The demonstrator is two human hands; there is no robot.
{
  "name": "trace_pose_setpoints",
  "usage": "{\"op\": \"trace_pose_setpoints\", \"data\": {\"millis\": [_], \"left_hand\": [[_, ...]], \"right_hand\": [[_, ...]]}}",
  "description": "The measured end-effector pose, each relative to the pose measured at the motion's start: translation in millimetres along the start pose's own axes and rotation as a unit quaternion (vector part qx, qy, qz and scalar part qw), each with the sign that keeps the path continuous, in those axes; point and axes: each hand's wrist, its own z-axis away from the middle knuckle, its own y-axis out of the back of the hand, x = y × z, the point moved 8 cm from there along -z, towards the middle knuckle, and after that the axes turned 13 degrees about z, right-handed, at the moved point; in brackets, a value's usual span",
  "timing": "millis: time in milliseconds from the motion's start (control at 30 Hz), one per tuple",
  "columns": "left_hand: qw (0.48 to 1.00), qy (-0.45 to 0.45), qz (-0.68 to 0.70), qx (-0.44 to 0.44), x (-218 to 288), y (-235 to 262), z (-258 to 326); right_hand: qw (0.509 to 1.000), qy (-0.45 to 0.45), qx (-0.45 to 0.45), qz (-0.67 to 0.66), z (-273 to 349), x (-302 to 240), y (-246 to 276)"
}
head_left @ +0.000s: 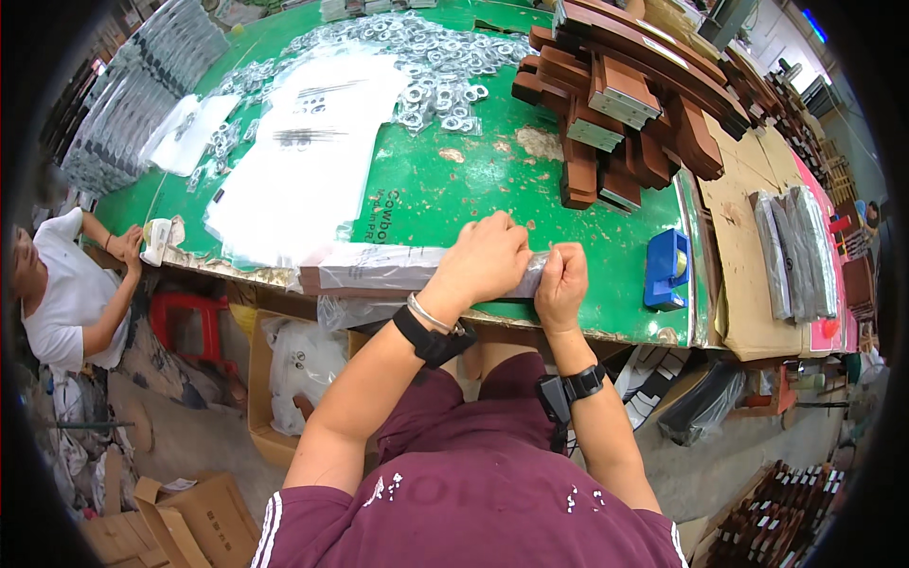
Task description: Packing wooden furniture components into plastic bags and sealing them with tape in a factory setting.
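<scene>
A long brown wooden piece in a clear plastic bag (pixel 379 270) lies along the front edge of the green table (pixel 445 180). My left hand (pixel 488 257) presses down on the bag near its right end, fingers bent and close together. At that end, my right hand (pixel 563 284) is closed on the gathered plastic, thumb on top. The two hands are almost touching. What lies under the left fingers is hidden. A blue tape dispenser (pixel 668 270) stands to the right of my right hand.
White plastic bags (pixel 312 142) are spread at the left, with many small bagged metal rings (pixel 436 76) behind them. Brown wooden parts (pixel 615 123) are piled at the back right. Wrapped pieces (pixel 795 251) lie on cardboard at the right. Another person (pixel 71 284) sits at the left.
</scene>
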Motion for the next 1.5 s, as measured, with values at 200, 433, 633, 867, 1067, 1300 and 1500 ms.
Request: {"op": "trace_pose_setpoints", "data": {"millis": [200,433,633,867,1067,1300,1500], "left_hand": [[0.991,0.119,0.040,-0.038,-10,-6,10],[0.992,0.098,0.073,0.011,-3,-9,19],[0.991,-0.033,0.051,0.119,18,-10,39],[0.995,0.025,0.066,0.076,10,-18,33],[0.996,0.007,0.033,0.078,19,-16,32],[0.997,0.034,0.012,0.073,14,-17,31],[0.996,0.014,0.007,0.093,18,-19,36]], "right_hand": [[0.995,-0.066,-0.077,-0.014,1,0,-1],[0.985,-0.146,-0.089,-0.020,16,14,0],[0.944,-0.239,-0.095,-0.207,32,39,-9],[0.956,-0.221,-0.151,-0.118,14,42,-3],[0.979,-0.100,0.004,0.176,-46,17,160],[0.915,-0.377,-0.107,0.097,-31,170,215],[0.905,-0.394,-0.142,0.069,-35,173,189]]}}
